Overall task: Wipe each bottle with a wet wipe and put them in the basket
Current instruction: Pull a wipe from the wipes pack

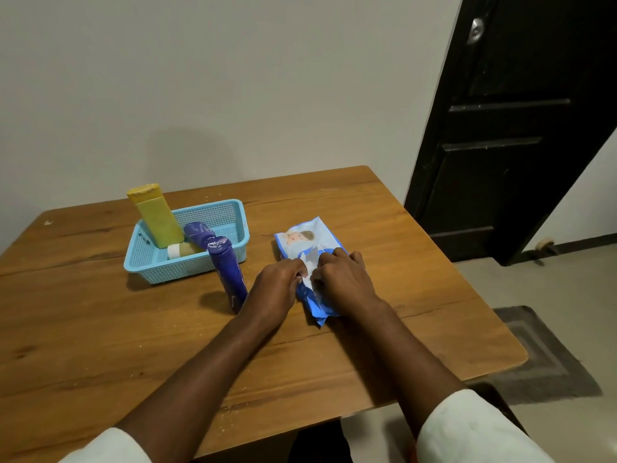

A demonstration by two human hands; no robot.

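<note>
Bottles, four counted. Three lie or lean in the basket [230, 212], left of centre in the frame: a yellow bottle [155, 217] propped upright against the far-left wall, a small bottle [182, 250] with a white cap on its side below it, and a purple bottle [198, 234] leaning over the near rim. I judge these three done, though I cannot confirm from here that they were wiped.

Fourth item: a second purple bottle [228, 273] standing on the table [100, 329], just outside the basket's near right corner, untouched.

Wipe pack [302, 243], centre frame, flat on the table. Left hand [275, 289] and right hand [344, 282] both rest on it, fingers curled and pinching at the white flap or wipe [310, 264] at the opening; which of the two it is I cannot tell.

Outstanding, by my reckoning: draw a wipe, clean the standing bottle, basket it.
</note>
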